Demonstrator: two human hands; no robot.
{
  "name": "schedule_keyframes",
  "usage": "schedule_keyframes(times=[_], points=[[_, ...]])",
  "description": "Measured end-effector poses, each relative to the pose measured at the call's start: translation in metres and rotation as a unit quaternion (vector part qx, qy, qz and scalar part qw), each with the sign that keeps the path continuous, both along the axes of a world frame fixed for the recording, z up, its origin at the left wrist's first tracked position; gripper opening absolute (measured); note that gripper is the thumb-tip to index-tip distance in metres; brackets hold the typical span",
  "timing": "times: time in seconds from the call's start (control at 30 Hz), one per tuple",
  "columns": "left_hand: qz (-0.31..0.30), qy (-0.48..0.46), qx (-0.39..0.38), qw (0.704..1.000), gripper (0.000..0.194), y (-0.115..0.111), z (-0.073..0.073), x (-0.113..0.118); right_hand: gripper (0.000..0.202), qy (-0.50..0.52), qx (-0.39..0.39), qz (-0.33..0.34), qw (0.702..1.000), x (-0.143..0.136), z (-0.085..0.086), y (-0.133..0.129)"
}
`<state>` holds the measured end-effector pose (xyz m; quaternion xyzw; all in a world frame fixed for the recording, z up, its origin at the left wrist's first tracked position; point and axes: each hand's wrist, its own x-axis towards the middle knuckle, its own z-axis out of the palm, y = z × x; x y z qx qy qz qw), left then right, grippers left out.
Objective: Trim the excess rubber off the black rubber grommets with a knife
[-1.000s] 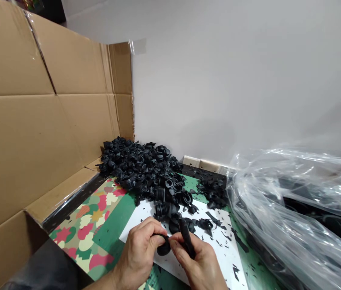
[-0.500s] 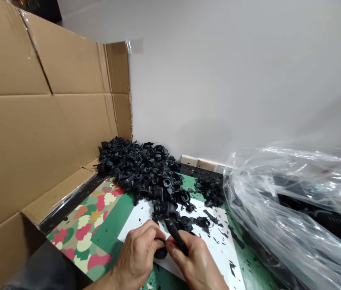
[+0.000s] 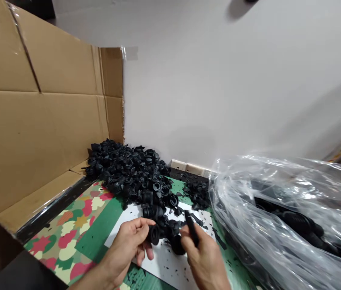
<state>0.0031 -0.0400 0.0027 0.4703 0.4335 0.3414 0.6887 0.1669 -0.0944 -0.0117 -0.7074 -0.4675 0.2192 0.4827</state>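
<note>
Between the thumb and index finger of my left hand [image 3: 128, 243] is a small ribbed black rubber piece [image 3: 154, 234], its round open end facing me; the other fingers hang loose. My right hand [image 3: 205, 255] is closed around a slim black tool [image 3: 191, 228] that points up and away; its working end cannot be made out. Just left of the right fingers is a dark round rubber part [image 3: 177, 245]; whether they touch it is unclear. Beneath both hands lies a white sheet [image 3: 161, 264] with black scraps.
A heap of ribbed black pieces [image 3: 131, 169] rises behind the sheet, beside a smaller pile of trimmings [image 3: 197, 193]. A cardboard wall [image 3: 67, 121] stands at left. At right lies a clear plastic bag [image 3: 233, 217] holding black parts [image 3: 297, 223]. A patterned sheet [image 3: 67, 237] covers the left table.
My hands have moved apart, the right one with the tool going right. My left hand has turned and opened its lower fingers, with the ribbed piece at its fingertips. The view has shifted slightly.
</note>
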Motion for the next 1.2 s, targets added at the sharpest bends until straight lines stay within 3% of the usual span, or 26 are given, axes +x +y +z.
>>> schedule_keyframes(times=[0.1,0.2,0.47,0.9,1.2], points=[[0.021,-0.098,-0.093,0.991,0.022,0.003,0.002,0.002,0.031,0.093,-0.004,-0.016,0.996,0.008,0.009,-0.002],[0.03,-0.131,-0.115,0.984,0.016,0.002,0.002,0.002,0.032,0.134,-0.011,-0.018,0.991,0.007,0.008,-0.005],[0.017,-0.136,-0.112,0.984,0.01,-0.001,0.0,0.005,0.034,0.178,0.01,-0.013,0.984,0.007,-0.003,-0.005],[-0.002,-0.117,-0.1,0.988,0.011,-0.008,0.009,0.017,0.035,0.207,0.032,0.013,0.978,0.002,0.003,-0.006],[-0.035,-0.118,-0.097,0.988,0.016,-0.013,0.008,0.026,0.036,0.203,0.027,0.099,0.974,0.004,0.006,-0.005]])
